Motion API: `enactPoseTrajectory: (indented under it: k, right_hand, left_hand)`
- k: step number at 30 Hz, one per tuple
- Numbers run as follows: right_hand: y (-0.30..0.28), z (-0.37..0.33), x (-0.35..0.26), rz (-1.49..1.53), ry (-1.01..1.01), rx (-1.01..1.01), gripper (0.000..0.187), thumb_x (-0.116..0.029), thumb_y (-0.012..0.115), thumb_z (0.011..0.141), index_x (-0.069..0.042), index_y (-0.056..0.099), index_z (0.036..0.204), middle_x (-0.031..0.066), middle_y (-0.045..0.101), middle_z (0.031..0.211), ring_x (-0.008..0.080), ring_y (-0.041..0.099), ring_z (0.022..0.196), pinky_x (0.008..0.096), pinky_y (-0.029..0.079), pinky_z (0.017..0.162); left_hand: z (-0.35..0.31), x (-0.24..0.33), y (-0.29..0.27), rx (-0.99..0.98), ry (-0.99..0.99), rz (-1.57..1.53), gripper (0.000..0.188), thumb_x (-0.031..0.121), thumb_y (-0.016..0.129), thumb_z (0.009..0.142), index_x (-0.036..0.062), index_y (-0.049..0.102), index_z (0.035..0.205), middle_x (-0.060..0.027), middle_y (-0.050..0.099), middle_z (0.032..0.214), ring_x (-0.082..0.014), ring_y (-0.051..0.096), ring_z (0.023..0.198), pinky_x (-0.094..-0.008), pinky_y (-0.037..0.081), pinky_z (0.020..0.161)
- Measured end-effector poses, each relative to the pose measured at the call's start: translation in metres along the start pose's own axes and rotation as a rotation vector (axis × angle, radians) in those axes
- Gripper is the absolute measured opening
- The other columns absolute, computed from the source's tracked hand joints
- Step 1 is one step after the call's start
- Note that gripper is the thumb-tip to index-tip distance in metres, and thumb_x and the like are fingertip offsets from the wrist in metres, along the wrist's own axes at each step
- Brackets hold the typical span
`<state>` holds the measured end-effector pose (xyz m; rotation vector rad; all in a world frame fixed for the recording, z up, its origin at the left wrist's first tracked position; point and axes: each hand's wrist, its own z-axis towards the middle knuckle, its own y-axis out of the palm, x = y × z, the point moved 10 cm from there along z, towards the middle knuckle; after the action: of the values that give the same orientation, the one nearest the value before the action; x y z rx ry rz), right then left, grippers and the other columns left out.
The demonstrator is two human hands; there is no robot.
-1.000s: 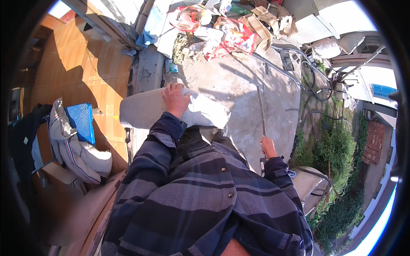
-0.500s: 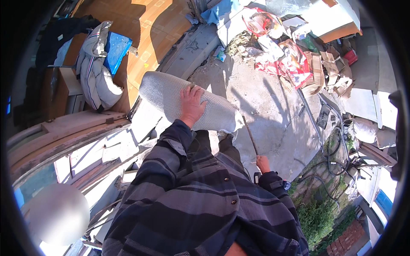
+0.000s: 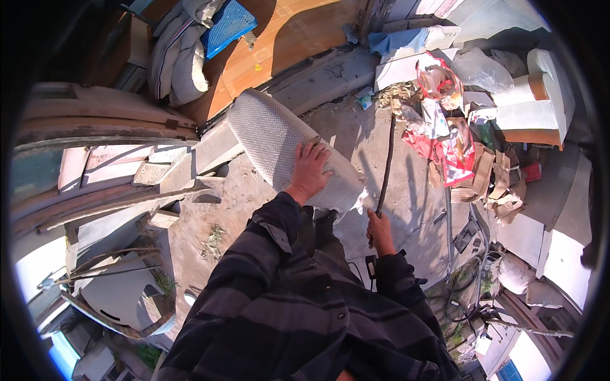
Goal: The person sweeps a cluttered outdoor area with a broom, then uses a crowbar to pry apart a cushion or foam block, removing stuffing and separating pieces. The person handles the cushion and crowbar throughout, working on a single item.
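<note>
A long, light grey cushion with a fine dimpled texture stands tilted in front of my legs, its white right end ragged. My left hand lies on its upper side, fingers bent at the far edge and thumb apart, holding it. What the fingertips press behind the edge is hidden. In my right hand a thin dark stick is gripped near its lower end. The stick points away from me over the concrete, right of the cushion and apart from it.
Red-and-white plastic bags and flattened cardboard are heaped at the far right. Beyond a concrete sill lie a wood-coloured floor and a grey padded coat. Black hoses coil at the right; wooden boards lie left.
My right hand has brought the stick up, from slanting low beside the cushion to pointing forward. My left hand stays on the cushion. The whole view has turned and shifted.
</note>
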<state>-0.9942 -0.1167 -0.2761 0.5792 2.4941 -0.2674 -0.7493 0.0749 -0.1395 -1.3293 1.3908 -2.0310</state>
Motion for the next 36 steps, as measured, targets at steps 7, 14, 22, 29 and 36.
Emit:
enactPoseTrajectory:
  k: [7,14,22,29,36]
  right_hand:
    - [0.135,0.017,-0.136,-0.078,-0.374,-0.016,0.040,-0.041,0.061,0.098,-0.005,0.051,0.084,0.0007,0.049,0.061,0.0095,0.045,0.046,0.0264,0.034,0.041]
    - [0.127,0.021,-0.172,-0.531,-0.229,0.264,0.063,-0.055,0.068,0.085,0.007,0.056,0.091,0.0286,0.064,0.084,0.0440,0.065,0.084,0.0482,0.049,0.075]
    - [0.094,0.003,-0.186,-0.693,-0.119,0.496,0.047,-0.040,0.069,0.082,0.005,0.057,0.090,0.0267,0.064,0.082,0.0432,0.064,0.080,0.0492,0.048,0.069]
    - [0.084,-0.012,-0.193,-0.596,-0.063,0.569,0.047,-0.040,0.071,0.081,0.003,0.056,0.090,0.0248,0.063,0.082,0.0412,0.063,0.080,0.0478,0.046,0.070]
    - [0.087,0.001,-0.189,-0.627,-0.026,0.474,0.057,-0.047,0.077,0.076,0.004,0.056,0.092,0.0217,0.064,0.081,0.0374,0.064,0.079,0.0470,0.047,0.071]
  left_hand:
    - [0.041,-0.003,-0.001,0.002,-0.032,-0.225,0.062,0.025,0.076,0.071,0.0061,0.054,0.126,-0.0151,0.051,0.132,-0.0374,0.041,0.130,-0.0529,0.021,0.115]
    - [0.069,-0.169,-0.027,0.094,-0.282,-0.304,0.052,0.027,0.070,0.085,-0.0015,0.056,0.126,-0.0225,0.056,0.130,-0.0394,0.049,0.123,-0.0475,0.037,0.108]
    - [0.102,-0.380,-0.022,-0.155,-0.637,0.027,0.068,0.041,0.075,0.080,-0.0035,0.057,0.128,-0.0284,0.061,0.122,-0.0425,0.056,0.118,-0.0510,0.043,0.101]
    - [0.116,-0.415,0.008,-0.336,-0.771,0.159,0.088,0.056,0.079,0.072,0.0066,0.051,0.140,-0.0265,0.056,0.133,-0.0422,0.051,0.126,-0.0565,0.037,0.106]
    - [0.093,-0.488,0.032,-0.478,-0.935,-0.008,0.104,0.083,0.056,0.075,0.0009,0.052,0.138,-0.0240,0.054,0.138,-0.0402,0.048,0.132,-0.0583,0.032,0.108]
